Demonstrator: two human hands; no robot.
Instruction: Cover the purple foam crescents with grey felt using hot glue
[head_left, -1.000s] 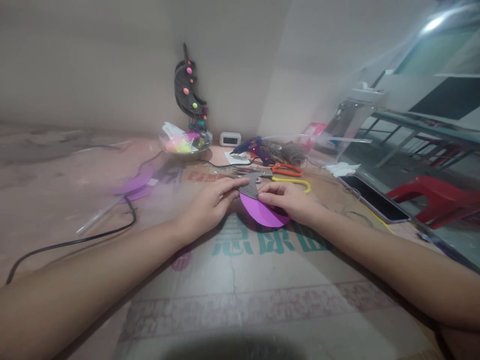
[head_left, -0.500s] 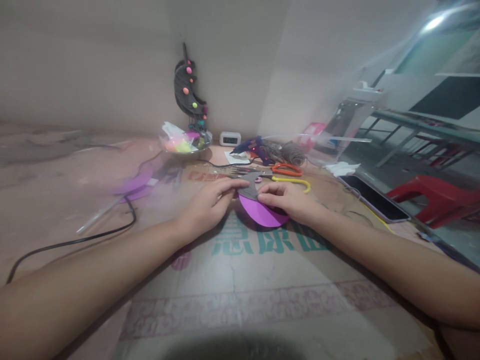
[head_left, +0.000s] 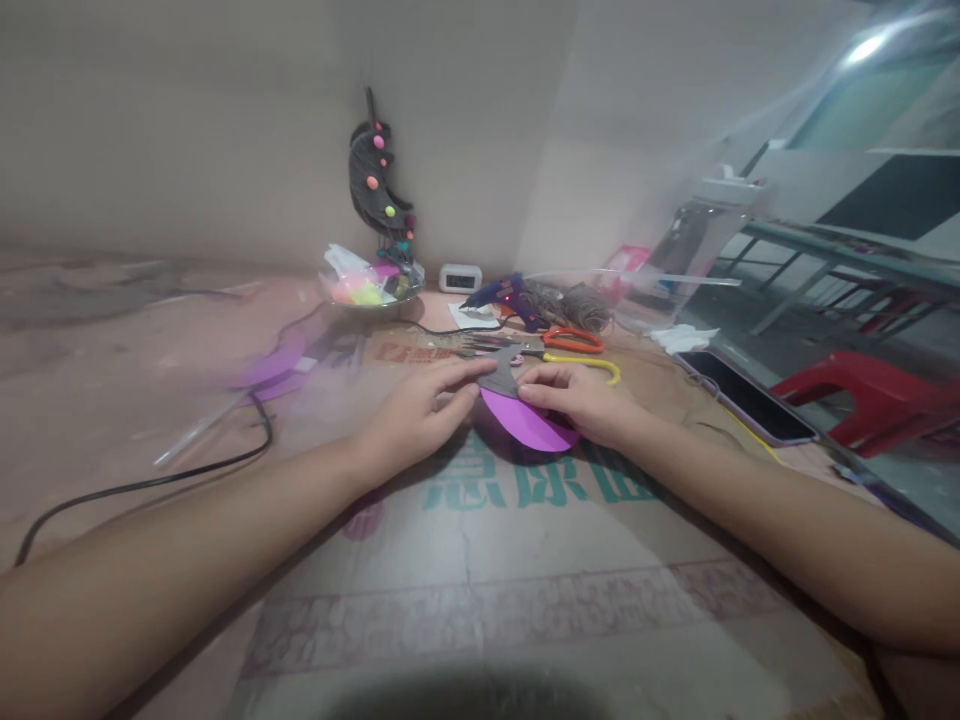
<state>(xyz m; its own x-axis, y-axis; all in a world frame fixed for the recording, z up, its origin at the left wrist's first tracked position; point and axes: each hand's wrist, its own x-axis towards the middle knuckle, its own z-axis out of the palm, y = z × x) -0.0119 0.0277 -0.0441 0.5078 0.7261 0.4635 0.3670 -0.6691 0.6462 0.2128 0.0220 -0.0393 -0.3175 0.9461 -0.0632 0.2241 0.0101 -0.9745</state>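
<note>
Little has shifted over the last second: the purple card [head_left: 534, 424] now tips slightly, its near rim a touch higher, and the left thumb shows along its edge again – a small adjustment of grip, I judge, so the work on the grey patch [head_left: 499, 381] seems to be continuing. The card is held over the cardboard [head_left: 525, 560], between the hands; the left hand [head_left: 420, 405] has thumb and forefinger closed narrowly on the patch's left edge, while the right hand [head_left: 581, 402] pinches the opposite side, its other fingers curled. Just beyond lie orange scissors [head_left: 576, 341] and yellow scissors [head_left: 592, 364], crowding the right hand most; behind them sit the glue gun [head_left: 501, 294], twine [head_left: 585, 307] and a clock [head_left: 460, 278] – the phone [head_left: 750, 398] is well apart, to the right
</note>
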